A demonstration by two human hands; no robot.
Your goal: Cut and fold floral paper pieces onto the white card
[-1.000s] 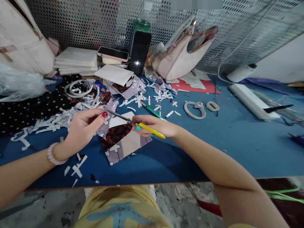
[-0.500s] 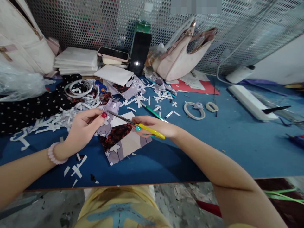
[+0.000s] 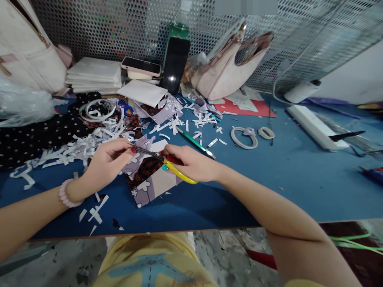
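Note:
My left hand [image 3: 109, 165] pinches a piece of purple flower-patterned fabric [image 3: 135, 164] between thumb and fingers. In my right hand [image 3: 191, 162] are yellow-handled scissors [image 3: 181, 174], their blades pointing left and reaching the fabric's upper part beside my left fingertips. Below the blades lies a patchwork piece [image 3: 152, 184] of dark red-and-black print, beige and purple floral cloth. A white card [image 3: 158, 146] shows partly behind the scissors. How far the blades are apart is hard to make out.
White paper strips [image 3: 110, 137] lie scattered behind my hands, near a green pen-like tool [image 3: 194, 142]. Tape rolls [image 3: 243, 138] sit to the right. At the back stand a stack of white cards [image 3: 94, 73], a phone [image 3: 141, 66], a dark bottle-like object [image 3: 176, 63] and a pink handbag [image 3: 221, 75].
The scissors have turned in my right hand, with the handles swinging down and left. My right knuckles have rolled upward, and the held fabric has shifted slightly.

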